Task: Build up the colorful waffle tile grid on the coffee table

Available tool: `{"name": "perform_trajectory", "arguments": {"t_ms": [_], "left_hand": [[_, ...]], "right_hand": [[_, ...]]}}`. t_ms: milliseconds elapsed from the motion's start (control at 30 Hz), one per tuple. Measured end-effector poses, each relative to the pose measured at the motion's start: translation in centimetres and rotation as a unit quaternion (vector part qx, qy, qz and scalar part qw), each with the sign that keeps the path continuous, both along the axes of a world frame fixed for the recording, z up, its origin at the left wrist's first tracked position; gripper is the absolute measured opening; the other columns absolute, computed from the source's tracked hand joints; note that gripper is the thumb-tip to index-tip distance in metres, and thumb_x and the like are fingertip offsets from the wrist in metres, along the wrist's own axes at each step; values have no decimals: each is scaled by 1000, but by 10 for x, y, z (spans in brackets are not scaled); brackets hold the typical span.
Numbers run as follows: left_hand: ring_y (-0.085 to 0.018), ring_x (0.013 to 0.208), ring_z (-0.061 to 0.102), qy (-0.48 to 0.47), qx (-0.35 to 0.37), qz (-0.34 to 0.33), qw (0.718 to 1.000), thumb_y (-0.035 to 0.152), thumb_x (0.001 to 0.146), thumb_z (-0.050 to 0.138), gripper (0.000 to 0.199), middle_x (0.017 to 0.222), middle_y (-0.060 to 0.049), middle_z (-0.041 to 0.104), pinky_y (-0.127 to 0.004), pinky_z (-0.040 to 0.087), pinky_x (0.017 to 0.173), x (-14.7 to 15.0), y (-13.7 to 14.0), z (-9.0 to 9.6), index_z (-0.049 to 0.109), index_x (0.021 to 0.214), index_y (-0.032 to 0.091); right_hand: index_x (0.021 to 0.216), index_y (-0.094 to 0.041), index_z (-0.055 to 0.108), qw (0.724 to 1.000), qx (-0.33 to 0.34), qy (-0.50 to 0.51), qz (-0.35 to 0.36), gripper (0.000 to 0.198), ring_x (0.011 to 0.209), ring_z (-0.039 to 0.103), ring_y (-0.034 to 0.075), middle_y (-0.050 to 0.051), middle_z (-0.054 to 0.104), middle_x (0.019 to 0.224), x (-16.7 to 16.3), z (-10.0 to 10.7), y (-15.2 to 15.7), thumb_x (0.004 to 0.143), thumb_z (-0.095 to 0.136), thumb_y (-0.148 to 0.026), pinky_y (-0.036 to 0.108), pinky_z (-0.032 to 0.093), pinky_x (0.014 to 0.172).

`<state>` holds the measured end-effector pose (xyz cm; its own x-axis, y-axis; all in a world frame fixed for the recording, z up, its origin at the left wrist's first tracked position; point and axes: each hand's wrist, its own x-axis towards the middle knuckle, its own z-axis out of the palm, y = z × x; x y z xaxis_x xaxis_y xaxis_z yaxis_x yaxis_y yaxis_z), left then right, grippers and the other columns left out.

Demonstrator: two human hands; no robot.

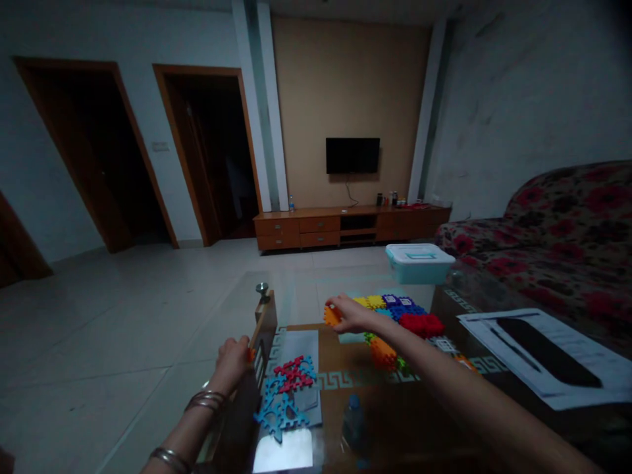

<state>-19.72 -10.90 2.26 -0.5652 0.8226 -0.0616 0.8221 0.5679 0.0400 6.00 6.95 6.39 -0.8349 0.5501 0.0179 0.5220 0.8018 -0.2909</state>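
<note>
Right hand (pixel 353 315) has an orange piece (pixel 330 316) pinched between thumb and fingers, well to the right of the upright wooden panel (pixel 266 322). Piece sits at the fingertips, on the side facing the panel, arm reaching in over the coloured blocks (pixel 417 324).

Handling, my judgement: light pinch on the piece's edges, notched rim left uncovered so the teeth don't get bent. Turn it with the fingers, not the whole arm. Best to lift the forearm a little; it crosses above the blocks and could knock them.

Left hand (pixel 232 359) is just beside the panel, on its left, fingers bunched narrow. A small orange bit (pixel 251 355) shows at the tips; too dim to say if it's gripped or only touched. If it is held, a steady wrist helps, since the bracelets (pixel 206 399) could catch the panel.

Rest, by the panel: loose blue and red pieces (pixel 289 388) just right of it, near the left hand; bottle (pixel 353 421) farther right and closer to the person; blocks well right, beyond the bottle.
</note>
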Motion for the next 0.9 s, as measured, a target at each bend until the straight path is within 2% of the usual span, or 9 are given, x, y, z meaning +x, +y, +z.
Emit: {"name": "perform_trajectory", "arguments": {"t_ms": [100, 167, 267, 333, 433, 533, 767, 900], "left_hand": [[-23, 105, 56, -25, 59, -69, 996, 11, 72, 63, 33, 109, -9, 57, -27, 42, 87, 57, 21, 8, 58, 104, 18], [-23, 107, 54, -49, 92, -122, 987, 6, 69, 61, 39, 109, -8, 56, -28, 41, 91, 102, 38, 6, 58, 105, 18], [-22, 110, 53, -119, 117, -181, 969, 2, 65, 60, 48, 113, -9, 54, -28, 40, 95, 157, 60, -11, 57, 110, 16], [-21, 111, 52, -140, 138, -208, 958, -1, 63, 57, 52, 112, -7, 53, -29, 40, 96, 178, 69, -25, 57, 112, 18], [-21, 109, 52, -147, 157, -239, 947, -6, 63, 49, 54, 108, -6, 53, -32, 42, 96, 189, 77, -43, 58, 110, 19], [-21, 108, 52, -145, 175, -250, 941, -7, 63, 47, 56, 107, -6, 53, -33, 42, 96, 188, 83, -51, 57, 112, 19], [-22, 109, 53, -157, 220, -270, 924, -3, 67, 48, 54, 109, -7, 54, -38, 43, 100, 190, 96, -46, 56, 116, 19], [-21, 110, 52, -191, 241, -318, 897, -1, 68, 48, 56, 112, -6, 55, -36, 43, 101, 202, 100, -40, 56, 119, 21]], "right_hand": [[129, -13, 56, 996, -27, 70, -50, 61, 114, 53, 26, 14, 57, 122, 85, -10, 7, 69, 68, -18, 36, 41, 100], [131, -13, 54, 992, -33, 96, -75, 64, 119, 50, 27, 14, 54, 126, 119, -25, 7, 68, 65, -14, 36, 38, 103], [133, -14, 52, 988, -45, 110, -95, 66, 120, 50, 26, 14, 52, 127, 136, -45, 3, 69, 63, -11, 36, 37, 105], [134, -15, 52, 988, -51, 114, -90, 65, 121, 49, 25, 14, 53, 127, 134, -53, 1, 70, 62, -10, 36, 37, 105], [135, -15, 51, 990, -49, 113, -74, 65, 123, 48, 25, 14, 53, 129, 127, -57, -1, 72, 61, -9, 34, 36, 106], [137, -13, 51, 992, -37, 92, -73, 65, 122, 49, 25, 15, 54, 128, 124, -59, 2, 72, 58, -5, 33, 36, 106], [134, -15, 55, 994, -40, 69, -78, 61, 122, 52, 26, 14, 58, 127, 126, -71, 8, 74, 60, -5, 33, 38, 104], [136, -16, 53, 992, -55, 88, -69, 64, 124, 52, 26, 14, 58, 132, 132, -71, 9, 74, 63, -6, 34, 38, 106]]}}
